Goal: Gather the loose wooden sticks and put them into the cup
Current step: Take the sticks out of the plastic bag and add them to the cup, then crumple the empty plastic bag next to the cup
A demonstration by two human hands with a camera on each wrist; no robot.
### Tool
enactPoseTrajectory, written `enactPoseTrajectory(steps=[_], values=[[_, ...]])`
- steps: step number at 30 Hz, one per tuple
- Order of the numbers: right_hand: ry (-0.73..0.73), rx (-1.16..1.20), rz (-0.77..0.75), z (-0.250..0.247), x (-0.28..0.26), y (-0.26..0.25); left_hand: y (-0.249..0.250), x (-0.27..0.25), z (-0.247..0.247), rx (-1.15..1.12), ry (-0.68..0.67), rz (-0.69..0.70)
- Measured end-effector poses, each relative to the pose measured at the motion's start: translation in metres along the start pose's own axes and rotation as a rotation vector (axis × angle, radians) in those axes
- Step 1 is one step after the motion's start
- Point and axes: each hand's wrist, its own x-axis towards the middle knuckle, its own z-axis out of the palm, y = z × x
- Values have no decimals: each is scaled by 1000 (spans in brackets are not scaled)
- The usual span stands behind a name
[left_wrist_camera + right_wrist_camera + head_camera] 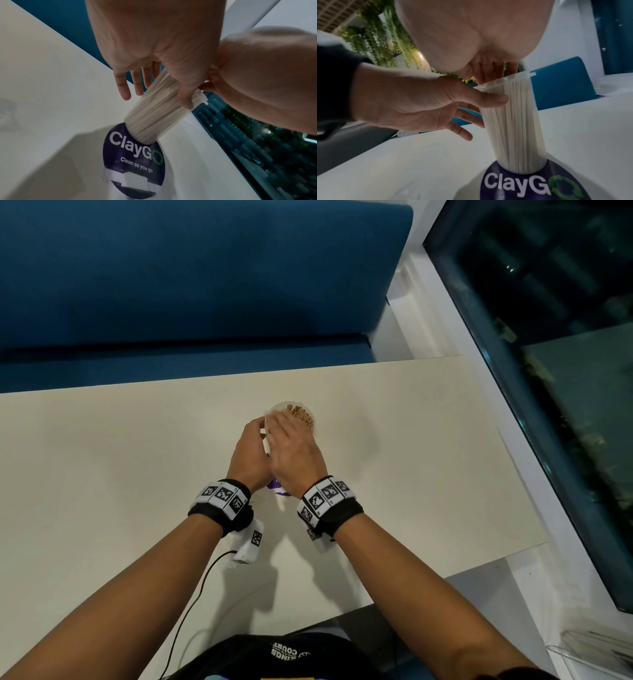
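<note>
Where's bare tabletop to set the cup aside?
Bare table lies left of the left hand, and right of the right hand toward the window edge. Crowded: both hands around the cup on the round sticker.

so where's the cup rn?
The cup stands upright mid-table on the purple ClayGo sticker, packed with sticks; the left hand holds its side and the right hand is over its rim.
</note>
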Motion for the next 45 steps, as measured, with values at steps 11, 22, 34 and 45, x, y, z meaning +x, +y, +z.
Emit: enactPoseTrajectory(steps=[11, 22, 34, 45], values=[[138, 11, 42, -10, -19, 9, -1, 1, 2, 9, -3, -21], [-80, 81, 64, -7, -14, 9, -4, -1, -4, 28, -46, -8], [384, 467, 237, 3, -83, -13, -99, -90, -59, 590, 52, -304], [56, 685, 318, 44, -117, -62, -90, -118, -43, -72, 47, -300]])
